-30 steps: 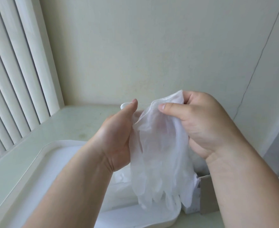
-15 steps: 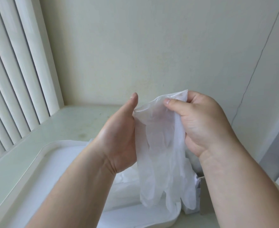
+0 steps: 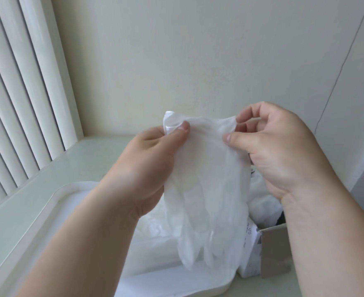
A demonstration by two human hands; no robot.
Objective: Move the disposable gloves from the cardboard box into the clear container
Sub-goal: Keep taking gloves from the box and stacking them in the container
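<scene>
Translucent plastic glove [image 3: 206,189] hangs cuff-up over the clear container [image 3: 74,185], its cuff corners pinched by the fingers of the left hand [image 3: 146,163] and right hand [image 3: 279,151]. Lower it flat into the container and release both corners together. The cardboard box [image 3: 274,251] stands alongside.

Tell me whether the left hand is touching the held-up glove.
Touching. The head view shows the left hand pinching the glove at one corner of its cuff, with the thumb pressed flat on the film and no gap.
</scene>
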